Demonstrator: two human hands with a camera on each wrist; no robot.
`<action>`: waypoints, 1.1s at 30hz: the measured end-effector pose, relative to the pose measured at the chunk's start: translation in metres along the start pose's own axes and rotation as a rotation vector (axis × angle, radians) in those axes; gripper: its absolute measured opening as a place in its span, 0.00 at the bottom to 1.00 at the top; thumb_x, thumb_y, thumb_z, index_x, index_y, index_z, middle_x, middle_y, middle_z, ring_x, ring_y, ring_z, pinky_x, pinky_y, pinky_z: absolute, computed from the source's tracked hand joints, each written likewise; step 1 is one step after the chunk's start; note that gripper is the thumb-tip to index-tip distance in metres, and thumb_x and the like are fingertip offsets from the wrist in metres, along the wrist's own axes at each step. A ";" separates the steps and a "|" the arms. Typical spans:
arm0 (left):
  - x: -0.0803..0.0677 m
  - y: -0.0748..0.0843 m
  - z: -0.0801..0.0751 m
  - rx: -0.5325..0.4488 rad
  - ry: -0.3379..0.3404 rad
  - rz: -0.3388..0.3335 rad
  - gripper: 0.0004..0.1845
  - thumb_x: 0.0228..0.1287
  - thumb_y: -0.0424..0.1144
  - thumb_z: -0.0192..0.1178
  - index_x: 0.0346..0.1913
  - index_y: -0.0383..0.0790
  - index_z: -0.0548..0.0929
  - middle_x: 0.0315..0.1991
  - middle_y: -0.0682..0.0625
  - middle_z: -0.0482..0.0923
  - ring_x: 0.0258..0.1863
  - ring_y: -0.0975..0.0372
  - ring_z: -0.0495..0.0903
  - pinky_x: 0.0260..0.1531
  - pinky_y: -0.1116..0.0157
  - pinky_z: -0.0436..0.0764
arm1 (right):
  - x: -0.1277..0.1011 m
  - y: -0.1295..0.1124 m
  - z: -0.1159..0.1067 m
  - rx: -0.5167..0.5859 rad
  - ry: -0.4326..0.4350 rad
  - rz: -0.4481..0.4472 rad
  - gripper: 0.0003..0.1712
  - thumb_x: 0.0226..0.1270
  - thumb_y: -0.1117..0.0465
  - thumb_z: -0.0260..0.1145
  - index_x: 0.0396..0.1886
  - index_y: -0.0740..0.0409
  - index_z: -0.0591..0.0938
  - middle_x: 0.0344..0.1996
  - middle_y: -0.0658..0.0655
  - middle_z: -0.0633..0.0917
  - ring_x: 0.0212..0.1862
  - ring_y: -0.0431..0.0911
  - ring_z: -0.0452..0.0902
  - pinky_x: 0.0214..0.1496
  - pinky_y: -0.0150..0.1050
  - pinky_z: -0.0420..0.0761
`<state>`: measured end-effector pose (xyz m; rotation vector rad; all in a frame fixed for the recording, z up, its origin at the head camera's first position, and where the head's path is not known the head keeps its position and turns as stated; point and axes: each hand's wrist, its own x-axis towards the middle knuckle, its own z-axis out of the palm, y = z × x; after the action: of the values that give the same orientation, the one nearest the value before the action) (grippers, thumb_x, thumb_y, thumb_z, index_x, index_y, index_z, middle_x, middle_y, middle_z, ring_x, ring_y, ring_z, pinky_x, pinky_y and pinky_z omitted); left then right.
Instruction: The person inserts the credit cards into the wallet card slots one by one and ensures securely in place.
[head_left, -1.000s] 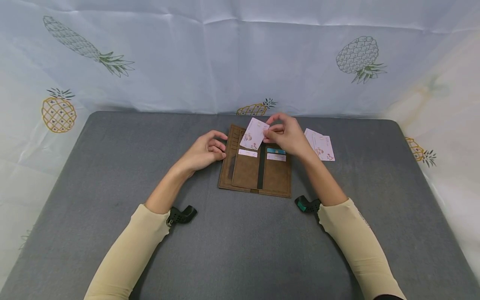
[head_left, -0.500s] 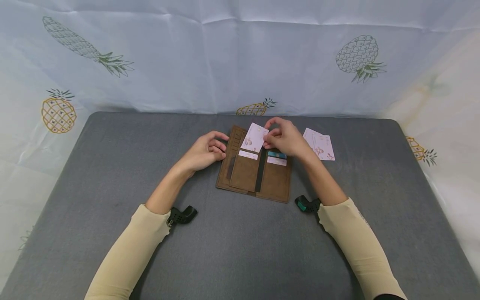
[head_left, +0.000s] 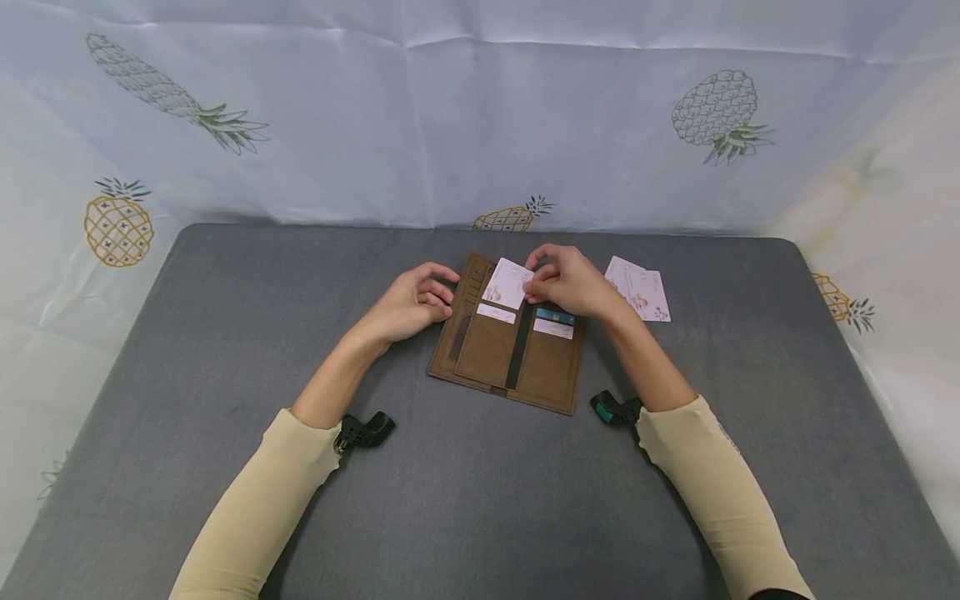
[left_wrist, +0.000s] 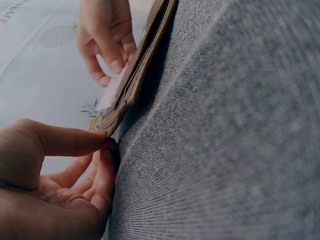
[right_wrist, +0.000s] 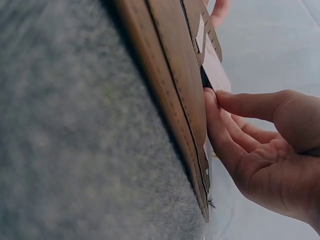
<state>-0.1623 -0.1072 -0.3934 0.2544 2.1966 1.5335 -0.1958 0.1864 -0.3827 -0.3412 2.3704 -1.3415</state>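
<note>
A brown wallet [head_left: 504, 350] lies open on the grey table [head_left: 225, 350], with cards showing in its slots. My right hand [head_left: 567, 282] pinches a pale pink card [head_left: 507, 283] whose lower edge sits at the wallet's upper left slots. The left hand [head_left: 414, 302] has its curled fingers against the wallet's left edge; in the left wrist view its thumb and fingertips [left_wrist: 102, 145] meet at the wallet's [left_wrist: 142, 60] corner. The right wrist view shows the right hand's fingers [right_wrist: 225, 135] on the wallet [right_wrist: 175, 95] beside the card [right_wrist: 216, 70].
Two more pink cards [head_left: 640, 288] lie on the table just right of the right hand. A pineapple-printed white cloth [head_left: 480, 117] hangs behind and around the table. A black clip sits at each wrist cuff.
The right hand has lowered the pink card down toward the wallet's slot. The wallet has shifted slightly and turned a little. The left hand stays at the wallet's left edge.
</note>
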 end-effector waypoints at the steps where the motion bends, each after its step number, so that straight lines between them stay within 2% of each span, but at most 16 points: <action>1: 0.000 0.000 0.000 0.000 0.000 0.000 0.27 0.73 0.23 0.57 0.73 0.38 0.74 0.51 0.42 0.79 0.45 0.53 0.82 0.49 0.62 0.79 | 0.000 0.000 0.000 -0.007 -0.005 -0.006 0.16 0.79 0.70 0.66 0.60 0.70 0.76 0.42 0.72 0.91 0.33 0.36 0.89 0.42 0.31 0.90; 8: -0.001 -0.002 -0.002 -0.004 -0.004 0.000 0.27 0.73 0.23 0.57 0.72 0.39 0.74 0.50 0.42 0.79 0.44 0.54 0.82 0.49 0.63 0.79 | 0.002 0.001 0.001 -0.027 -0.039 -0.043 0.14 0.78 0.71 0.67 0.58 0.71 0.76 0.40 0.72 0.91 0.33 0.37 0.89 0.41 0.31 0.90; 18: 0.000 -0.001 -0.002 -0.015 -0.012 0.002 0.28 0.72 0.22 0.56 0.72 0.40 0.75 0.50 0.42 0.79 0.46 0.54 0.84 0.51 0.62 0.80 | 0.002 0.001 -0.003 0.059 -0.045 0.017 0.16 0.78 0.72 0.64 0.59 0.70 0.72 0.33 0.62 0.90 0.33 0.39 0.89 0.42 0.33 0.91; 24: 0.001 0.000 -0.001 -0.013 -0.019 0.006 0.28 0.72 0.22 0.57 0.72 0.39 0.75 0.50 0.42 0.79 0.46 0.52 0.84 0.51 0.61 0.80 | -0.001 0.002 -0.003 -0.054 -0.065 -0.015 0.14 0.77 0.69 0.68 0.57 0.68 0.77 0.37 0.68 0.92 0.34 0.40 0.89 0.40 0.31 0.88; 28: 0.001 -0.001 -0.001 -0.004 -0.015 0.002 0.27 0.73 0.23 0.57 0.73 0.40 0.74 0.51 0.41 0.79 0.46 0.52 0.83 0.50 0.60 0.80 | -0.002 0.000 -0.003 -0.130 -0.090 -0.046 0.12 0.76 0.65 0.71 0.54 0.65 0.82 0.38 0.64 0.91 0.36 0.43 0.87 0.41 0.33 0.82; 33: 0.001 -0.001 -0.001 0.005 -0.009 0.000 0.27 0.74 0.24 0.58 0.73 0.40 0.74 0.51 0.41 0.80 0.44 0.54 0.82 0.48 0.62 0.79 | -0.003 -0.001 -0.003 -0.136 -0.108 -0.065 0.12 0.74 0.65 0.73 0.52 0.64 0.85 0.38 0.60 0.89 0.39 0.45 0.87 0.45 0.31 0.82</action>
<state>-0.1634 -0.1078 -0.3944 0.2628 2.1940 1.5244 -0.1942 0.1894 -0.3795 -0.5207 2.3834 -1.1607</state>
